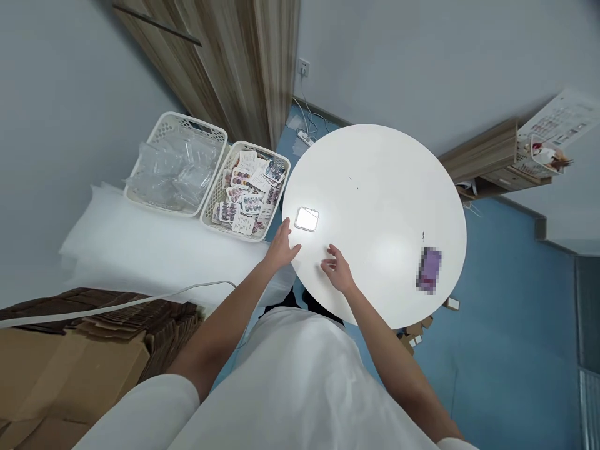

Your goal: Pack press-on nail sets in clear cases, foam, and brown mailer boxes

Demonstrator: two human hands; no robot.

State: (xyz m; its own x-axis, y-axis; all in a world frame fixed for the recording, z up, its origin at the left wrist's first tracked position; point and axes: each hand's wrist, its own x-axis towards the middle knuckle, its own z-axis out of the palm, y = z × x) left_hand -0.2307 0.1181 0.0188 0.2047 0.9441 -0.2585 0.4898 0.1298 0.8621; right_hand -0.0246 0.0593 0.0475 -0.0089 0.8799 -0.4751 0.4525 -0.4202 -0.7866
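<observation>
My left hand (283, 245) rests at the near left edge of a round white table (384, 187), fingers stretched out, holding nothing. Just beyond its fingertips lies a small clear square packet (307, 219) on the tabletop. My right hand (338, 269) hovers low over the table's near edge, fingers spread and loosely curled, empty. A blurred purple object (429, 270) lies on the table's right side.
Left of the table, two white baskets sit on a white padded surface: one (175, 164) holds clear plastic bags, the other (248, 190) several printed cards. Flattened cardboard (94, 337) is stacked at the lower left. A wooden cabinet (234, 56) stands behind; a shelf (497, 156) at right.
</observation>
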